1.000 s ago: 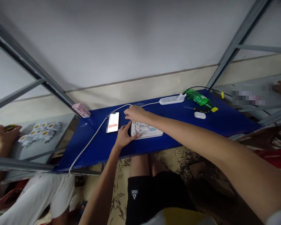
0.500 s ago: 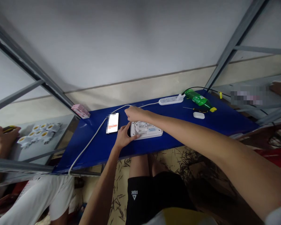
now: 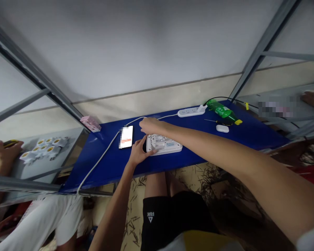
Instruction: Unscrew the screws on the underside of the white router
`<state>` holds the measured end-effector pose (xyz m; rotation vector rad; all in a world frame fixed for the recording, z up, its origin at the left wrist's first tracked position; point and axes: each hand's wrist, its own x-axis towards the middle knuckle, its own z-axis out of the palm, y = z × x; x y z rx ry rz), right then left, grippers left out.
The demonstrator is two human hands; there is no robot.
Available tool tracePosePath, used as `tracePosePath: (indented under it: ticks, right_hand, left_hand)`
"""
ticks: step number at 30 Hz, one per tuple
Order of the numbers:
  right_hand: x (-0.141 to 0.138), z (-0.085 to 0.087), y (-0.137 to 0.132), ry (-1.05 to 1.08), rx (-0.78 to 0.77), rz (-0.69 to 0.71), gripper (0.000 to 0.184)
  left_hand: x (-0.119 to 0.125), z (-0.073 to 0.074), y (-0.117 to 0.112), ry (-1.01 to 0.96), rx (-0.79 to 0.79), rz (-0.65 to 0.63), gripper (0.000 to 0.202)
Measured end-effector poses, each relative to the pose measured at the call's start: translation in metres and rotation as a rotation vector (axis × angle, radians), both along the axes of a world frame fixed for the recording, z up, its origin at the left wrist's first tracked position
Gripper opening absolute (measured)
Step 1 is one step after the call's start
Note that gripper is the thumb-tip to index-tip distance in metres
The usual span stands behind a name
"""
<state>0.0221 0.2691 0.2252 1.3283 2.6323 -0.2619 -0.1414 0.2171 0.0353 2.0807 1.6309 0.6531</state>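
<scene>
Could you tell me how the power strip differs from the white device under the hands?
The power strip is long and slim; the white device is broader, with a perforated face. The strip lies untouched at the far edge; the device sits nearer the front under the left hand. Both are white, on the blue table.

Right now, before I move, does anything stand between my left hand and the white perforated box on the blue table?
Nothing visible stands in the way: the fingers of your left hand already touch the near edge of the white perforated box.
</scene>
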Motion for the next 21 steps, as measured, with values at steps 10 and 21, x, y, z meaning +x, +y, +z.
tracePosePath:
  ticks: [10,21]
  right_hand:
    - [0.0014,-0.0079,0.0023,0.019,0.001,0.017,0.034]
    - [0.0007,-0.0092,0.0038,0.02,0.004,-0.018,0.037]
  left_hand:
    - [-0.0007,-0.0038,0.0011,-0.02,0.0,-0.001,0.113]
    - [-0.0018,-0.0062,0.0017,-0.019,0.02,-0.01,0.114]
